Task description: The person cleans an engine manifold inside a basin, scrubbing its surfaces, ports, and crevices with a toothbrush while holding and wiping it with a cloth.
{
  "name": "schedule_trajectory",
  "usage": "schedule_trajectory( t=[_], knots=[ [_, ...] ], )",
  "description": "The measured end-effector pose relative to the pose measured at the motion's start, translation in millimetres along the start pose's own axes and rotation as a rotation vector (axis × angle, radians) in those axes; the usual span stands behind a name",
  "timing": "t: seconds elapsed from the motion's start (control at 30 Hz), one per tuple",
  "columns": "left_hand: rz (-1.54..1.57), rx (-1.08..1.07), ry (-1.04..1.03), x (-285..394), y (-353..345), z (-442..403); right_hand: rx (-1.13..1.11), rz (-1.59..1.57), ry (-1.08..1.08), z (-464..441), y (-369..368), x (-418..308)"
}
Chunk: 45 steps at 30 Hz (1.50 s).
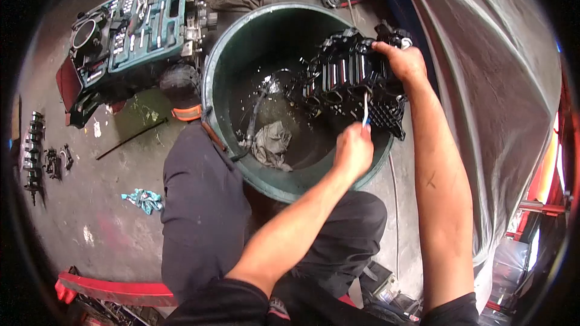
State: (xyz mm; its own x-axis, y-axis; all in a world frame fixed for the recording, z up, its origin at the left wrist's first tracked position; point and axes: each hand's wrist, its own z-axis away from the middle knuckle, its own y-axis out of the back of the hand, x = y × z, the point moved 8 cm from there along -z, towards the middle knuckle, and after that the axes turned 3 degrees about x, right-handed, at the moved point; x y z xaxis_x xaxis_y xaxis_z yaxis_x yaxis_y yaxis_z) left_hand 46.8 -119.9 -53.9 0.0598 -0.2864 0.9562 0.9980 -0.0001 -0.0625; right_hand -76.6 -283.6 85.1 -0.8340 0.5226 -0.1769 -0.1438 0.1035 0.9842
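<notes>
A wet, black ribbed intake manifold (353,72) is tilted over the right side of a large green tub (219,54). My right hand (406,63) is closed on its upper right end, thumb along the top. My left hand (353,152) is below it, fingers wrapped round a slim white and blue toothbrush-like tool (366,108). The tool points up, its far tip at an opening in the manifold's lower side and hidden there. Inside the tub, a grey rag (272,146) lies in dark liquid near a hose-like piece (254,115).
An open teal socket set case (175,39) rests on machinery at the left. A camshaft-like shaft (33,151), a thin dark rod (132,139) and a patterned blue cloth (143,200) lie on the floor. Grey sheeting (483,84) hangs at right; a red beam (121,290) is at bottom left.
</notes>
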Motion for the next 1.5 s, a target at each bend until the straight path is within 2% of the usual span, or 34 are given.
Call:
schedule_trajectory(
  t=[0.07, 0.17, 0.27, 0.3, 0.33, 0.37, 0.43, 0.47, 0.57, 0.77, 0.87, 0.9, 1.0, 1.03, 1.13, 1.17, 1.4, 1.5],
  knots=[
    [-0.038, 0.028, -0.056, -1.3, 0.3, 1.0, -0.001, -0.003, -0.018, -0.8, -0.5, 1.7],
    [-0.236, 0.075, -0.125, -5.4, 6.9, -53.2, -0.076, -0.036, -0.078, 7.6, -1.0, 1.2],
    [-0.353, 0.058, -0.119, -16.5, 9.2, -29.7, -0.047, -0.052, -0.034, -2.0, -5.6, 5.2],
    [-0.409, -0.028, -0.067, -30.2, 12.7, -15.3, -0.024, -0.007, 0.008, -6.8, -4.3, 4.0],
    [-0.431, -0.067, -0.110, -46.0, 17.4, 0.8, -0.029, -0.004, 0.013, -9.2, -6.3, 3.8],
    [-0.460, 0.019, -0.236, -66.5, 19.4, 13.4, -0.046, -0.018, -0.015, -2.5, -2.4, 1.7],
    [-0.458, 0.023, -0.395, -83.4, 17.3, 23.7, -0.062, -0.020, -0.051, 4.6, -2.0, 3.4],
    [-0.457, 0.011, -0.515, -78.6, 13.8, 26.6, -0.059, -0.014, -0.061, 1.9, -4.2, 6.1],
    [-0.291, 0.104, -0.606, -25.3, 13.4, 13.4, -0.041, -0.023, -0.047, -0.7, -3.6, 4.1],
    [-0.302, -0.099, -0.406, -0.5, -19.9, -21.7, -0.065, -0.033, -0.033, -1.9, -4.1, 2.1],
    [-0.224, -0.096, -0.428, -10.3, -16.3, -24.7, -0.028, -0.019, -0.037, -1.9, -4.0, 2.4],
    [-0.184, -0.018, -0.430, -12.7, -10.8, -29.5, -0.035, -0.028, -0.037, -0.4, -4.8, 3.2],
    [-0.291, -0.101, -0.367, -13.2, -10.8, -38.9, -0.054, -0.053, -0.036, 0.0, -5.9, 5.2],
    [-0.373, -0.193, -0.278, -17.3, -14.1, -41.1, -0.057, -0.049, -0.030, -0.2, -5.0, 5.2],
    [-0.538, -0.177, -0.346, -19.2, -19.6, -51.7, -0.045, -0.035, -0.019, -7.1, -6.7, 5.1],
    [-0.587, -0.239, -0.283, -18.1, -23.3, -51.1, -0.039, -0.029, -0.022, -8.6, -8.2, 7.1],
    [-0.552, -0.252, -0.186, -14.0, -28.3, -41.8, -0.041, -0.026, -0.062, -1.0, -6.1, 5.8],
    [-0.643, -0.266, -0.248, -11.8, -22.3, -42.2, -0.038, -0.048, -0.021, 3.4, -3.8, 2.2]
  ],
)
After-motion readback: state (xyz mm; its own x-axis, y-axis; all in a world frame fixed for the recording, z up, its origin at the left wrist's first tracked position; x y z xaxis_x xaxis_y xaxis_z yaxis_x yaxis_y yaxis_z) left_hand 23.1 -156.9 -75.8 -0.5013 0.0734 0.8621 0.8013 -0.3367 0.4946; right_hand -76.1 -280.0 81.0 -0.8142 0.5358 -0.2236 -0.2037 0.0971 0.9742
